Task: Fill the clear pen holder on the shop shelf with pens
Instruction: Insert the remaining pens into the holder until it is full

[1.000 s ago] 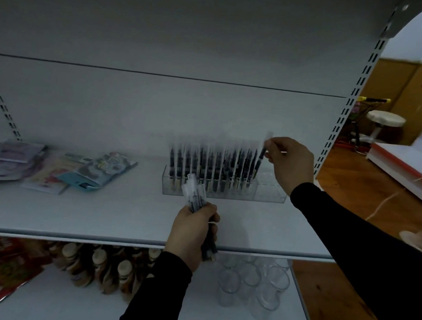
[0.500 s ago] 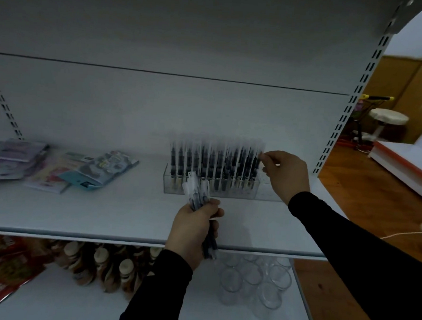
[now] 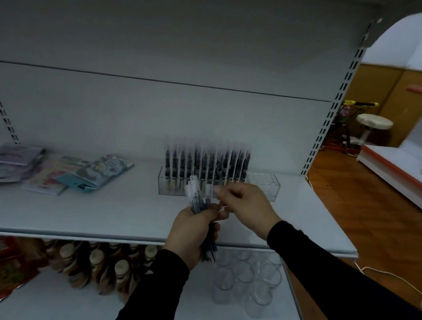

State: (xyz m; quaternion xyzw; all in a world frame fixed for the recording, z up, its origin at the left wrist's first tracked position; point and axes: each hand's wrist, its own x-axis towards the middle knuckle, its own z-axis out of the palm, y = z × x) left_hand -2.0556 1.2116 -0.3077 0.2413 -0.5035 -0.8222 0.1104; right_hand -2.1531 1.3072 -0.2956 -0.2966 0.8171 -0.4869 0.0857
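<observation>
The clear pen holder (image 3: 218, 187) sits mid-frame on the white shelf (image 3: 103, 212), its pen rows too blurred to count and its right end bare. One left hand (image 3: 192, 233) grips a pen bundle (image 3: 198, 203). One right hand (image 3: 246, 206) pinches a pen (image 3: 208, 191) from it.

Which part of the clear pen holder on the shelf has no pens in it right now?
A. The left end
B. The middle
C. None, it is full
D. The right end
D: the pens stand packed from the left end of the pen holder across most of its length, while the section at its right end shows only clear plastic.
</observation>
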